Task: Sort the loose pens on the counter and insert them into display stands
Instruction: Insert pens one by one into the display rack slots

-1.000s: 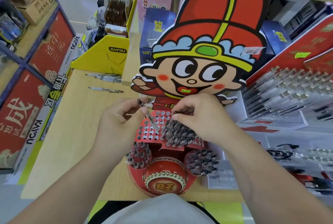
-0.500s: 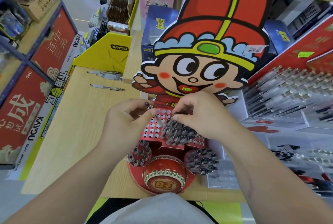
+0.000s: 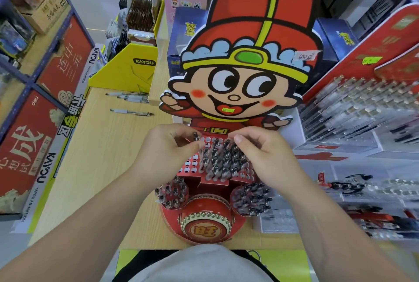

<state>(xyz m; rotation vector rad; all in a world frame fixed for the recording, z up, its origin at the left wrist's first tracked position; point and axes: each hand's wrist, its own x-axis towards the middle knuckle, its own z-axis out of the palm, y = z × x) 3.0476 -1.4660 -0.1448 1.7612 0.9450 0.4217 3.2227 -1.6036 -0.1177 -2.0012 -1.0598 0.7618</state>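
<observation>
Counter (image 3: 102, 157) carries the cartoon display stand (image 3: 249, 55). Left hand (image 3: 167, 154): fingers pinch one pen (image 3: 196, 137) over its hole grid (image 3: 192, 166). Right hand (image 3: 267, 161): fingers curl onto inserted pens (image 3: 222, 161); grip cannot be told. Loose pens (image 3: 131, 112) lie beyond, left.

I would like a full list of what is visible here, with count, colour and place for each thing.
display stand: one, red cartoon figure, counter centre
grid pens: many, dark-tipped, stand's hole grid
cup pens: two clusters, dark-tipped, stand's front
loose pens: at least three, white, counter's far left
counter: one, light wood, under the stand
yellow box: one, yellow, behind loose pens
pen racks: several, clear, right side
held pen: one, dark-tipped, above the grid
left hand: one, pinches held pen
right hand: one, fingers curled on grid pens
</observation>
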